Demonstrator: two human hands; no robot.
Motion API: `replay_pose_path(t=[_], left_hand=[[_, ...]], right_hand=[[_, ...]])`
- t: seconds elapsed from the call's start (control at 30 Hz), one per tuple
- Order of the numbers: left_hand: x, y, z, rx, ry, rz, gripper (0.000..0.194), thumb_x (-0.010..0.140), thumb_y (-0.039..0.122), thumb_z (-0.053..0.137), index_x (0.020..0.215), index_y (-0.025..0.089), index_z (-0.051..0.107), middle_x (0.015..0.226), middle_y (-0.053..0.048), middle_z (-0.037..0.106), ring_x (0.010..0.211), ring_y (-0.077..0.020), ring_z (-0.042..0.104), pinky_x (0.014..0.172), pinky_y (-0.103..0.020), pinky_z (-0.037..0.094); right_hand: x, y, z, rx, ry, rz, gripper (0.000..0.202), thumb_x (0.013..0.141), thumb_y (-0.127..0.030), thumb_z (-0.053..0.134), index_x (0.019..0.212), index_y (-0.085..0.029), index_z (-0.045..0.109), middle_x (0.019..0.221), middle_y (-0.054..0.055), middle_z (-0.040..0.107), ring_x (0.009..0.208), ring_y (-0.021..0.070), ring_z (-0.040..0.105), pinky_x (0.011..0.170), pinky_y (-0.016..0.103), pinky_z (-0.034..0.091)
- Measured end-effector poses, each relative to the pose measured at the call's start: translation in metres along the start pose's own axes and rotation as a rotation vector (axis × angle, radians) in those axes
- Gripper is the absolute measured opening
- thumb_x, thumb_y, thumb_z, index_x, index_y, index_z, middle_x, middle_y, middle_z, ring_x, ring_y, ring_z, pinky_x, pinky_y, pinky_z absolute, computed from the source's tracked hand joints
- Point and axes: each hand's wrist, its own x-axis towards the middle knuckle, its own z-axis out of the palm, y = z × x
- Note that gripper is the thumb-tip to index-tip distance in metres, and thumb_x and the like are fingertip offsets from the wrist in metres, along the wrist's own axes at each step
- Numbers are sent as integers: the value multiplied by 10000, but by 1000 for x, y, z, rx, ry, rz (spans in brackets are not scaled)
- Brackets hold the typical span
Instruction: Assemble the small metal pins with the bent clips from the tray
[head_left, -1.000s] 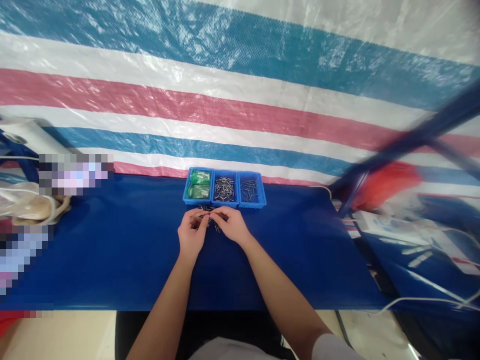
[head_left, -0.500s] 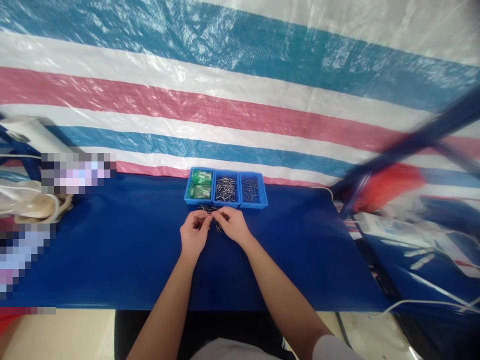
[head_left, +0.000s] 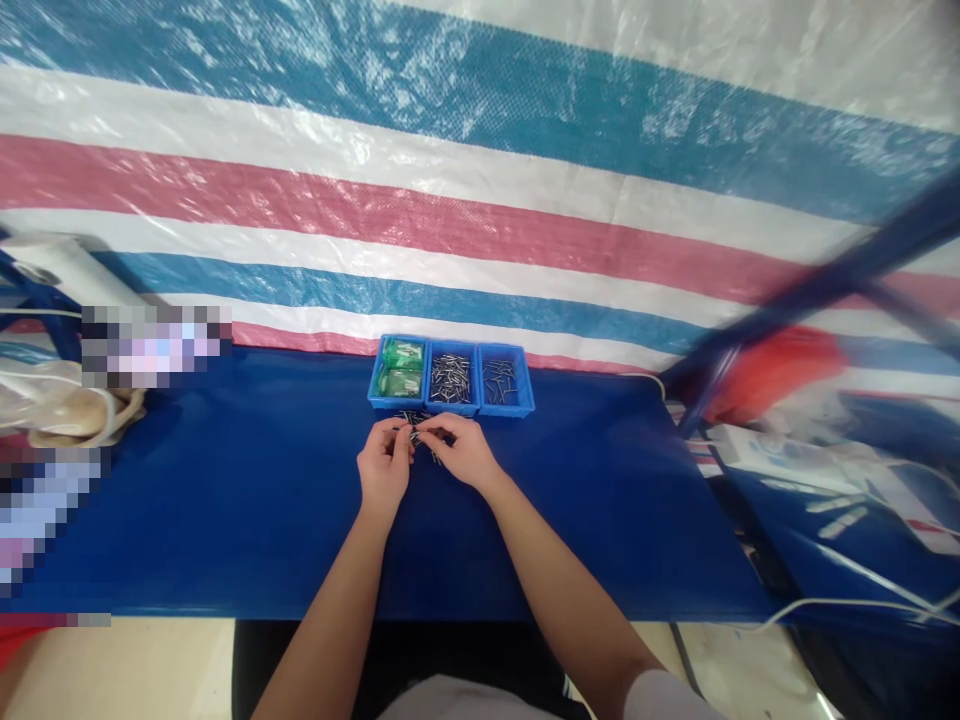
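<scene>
My left hand (head_left: 385, 466) and my right hand (head_left: 463, 449) meet fingertip to fingertip over the blue table, just in front of the bins. Each is closed in a pinch. Something small, thin and metallic shows between the fingertips; its kind is too small to make out. Under and behind the fingers lies a loose pile of small dark metal pins (head_left: 410, 415), partly hidden by my hands. Beyond it, the middle blue bin (head_left: 453, 408) holds many short metal pins, the right blue bin (head_left: 508, 409) fewer thin ones, and the left blue bin (head_left: 399, 403) green-and-clear packets.
A striped plastic sheet (head_left: 450, 220) hangs behind the blue table (head_left: 225, 500). At the right, past a blue metal frame (head_left: 810, 300), stand a white box (head_left: 757, 455) and a red bag (head_left: 780, 375). A white cable (head_left: 825, 604) runs near the right front corner.
My fingertips have shifted slightly left and lower, and a bit of shiny metal now shows between them. The bins stay where they were.
</scene>
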Motion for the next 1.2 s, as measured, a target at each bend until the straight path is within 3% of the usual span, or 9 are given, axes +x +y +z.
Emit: replay_pose_path(t=[0.3,0.6,1.2], left_hand=[[-1,4,3,-113,10,10,352,816,423,707,1065,201,595,993,-55,712,653,-115,677,635,-268,594],[-1,2,3,-111,0,29,352,817,410,708,1068,191,596,948,-56,709,657,-119,673,599,-263,597],[0,3,2,-96,6,-14,291,837,431,680,1004,202,614,771,-7,693,541,-104,620,530,-233,541]], right_hand=[[1,5,0,-12,48,19,132,893,-276,639,922,-198,742,917,53,738,821,174,672,748,286,536],[1,1,-1,-35,32,22,156,909,-292,615,881,-196,734,882,52,731,788,173,663,720,281,530],[0,0,-1,-21,-10,-42,145,867,-250,655,974,-220,748,930,52,717,731,150,647,699,282,550]])
